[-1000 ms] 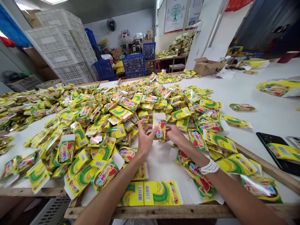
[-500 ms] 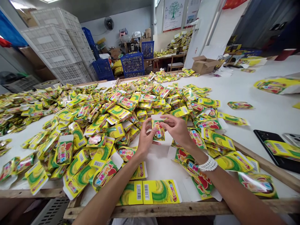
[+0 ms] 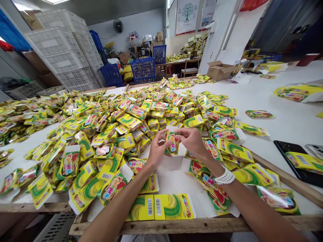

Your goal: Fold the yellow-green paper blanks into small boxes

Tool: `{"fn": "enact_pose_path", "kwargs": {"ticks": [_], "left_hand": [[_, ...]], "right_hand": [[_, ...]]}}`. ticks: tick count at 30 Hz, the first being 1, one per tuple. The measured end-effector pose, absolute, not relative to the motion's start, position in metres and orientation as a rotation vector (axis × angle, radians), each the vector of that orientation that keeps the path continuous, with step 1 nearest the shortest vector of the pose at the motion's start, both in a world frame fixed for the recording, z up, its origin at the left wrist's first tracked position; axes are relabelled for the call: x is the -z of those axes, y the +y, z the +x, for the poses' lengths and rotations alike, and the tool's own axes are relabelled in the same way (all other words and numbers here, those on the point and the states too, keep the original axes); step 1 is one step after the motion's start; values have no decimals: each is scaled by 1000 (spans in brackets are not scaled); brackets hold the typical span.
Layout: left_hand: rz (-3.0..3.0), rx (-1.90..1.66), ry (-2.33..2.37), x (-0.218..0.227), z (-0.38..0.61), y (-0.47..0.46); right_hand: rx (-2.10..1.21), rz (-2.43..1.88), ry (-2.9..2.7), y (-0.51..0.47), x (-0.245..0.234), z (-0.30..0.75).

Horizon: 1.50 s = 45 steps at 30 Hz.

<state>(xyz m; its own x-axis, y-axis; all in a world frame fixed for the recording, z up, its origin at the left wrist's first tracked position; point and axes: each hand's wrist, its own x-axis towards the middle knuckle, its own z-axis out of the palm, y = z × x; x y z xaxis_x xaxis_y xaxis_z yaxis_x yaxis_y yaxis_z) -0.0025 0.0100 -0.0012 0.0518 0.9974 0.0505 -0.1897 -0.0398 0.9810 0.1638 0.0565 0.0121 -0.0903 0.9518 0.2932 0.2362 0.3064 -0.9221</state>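
Note:
Between both hands, a small printed candy box (image 3: pixel 172 144) is held upright over the white tabletop (image 3: pixel 171 174), its white flap at the top. My left hand (image 3: pixel 158 149) grips its left side, fingers behind and thumb at the front edge. My right hand (image 3: pixel 193 141), with a white beaded bracelet (image 3: pixel 224 176) on the wrist, pinches its upper right side. Around the hands lie many like boxes, a large heap (image 3: pixel 136 111) beyond and to the left. Nearer me are flat yellow cartons (image 3: pixel 174 206) with barcodes at the table's front edge.
A wooden strip (image 3: pixel 287 176) runs along the right, with a black phone (image 3: pixel 290 158) past it, partly under a carton. An open cardboard box (image 3: pixel 220 70) stands at the back. White crates (image 3: pixel 63 47) are stacked at the left, blue crates (image 3: pixel 143 68) behind the table.
The candy box and both hands have shifted very slightly down and right in the view. Both hands keep their hold; the surrounding boxes look unchanged.

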Motion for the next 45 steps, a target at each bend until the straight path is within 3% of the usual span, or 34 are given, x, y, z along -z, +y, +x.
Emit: {"fn": "enact_pose_path", "kwargs": {"ticks": [23, 31, 37, 45], "left_hand": [[1094, -1239, 1046, 11, -3, 13], [1416, -1290, 1200, 19, 7, 9], [1543, -1341, 1433, 25, 4, 10], [1633, -1340, 1385, 15, 4, 7]], "right_hand": [[-816, -1107, -1660, 49, -12, 159], [-483, -1082, -1631, 46, -12, 155], [-778, -1045, -1575, 38, -20, 150], [-1355, -1070, -1205, 53, -21, 161]]}}
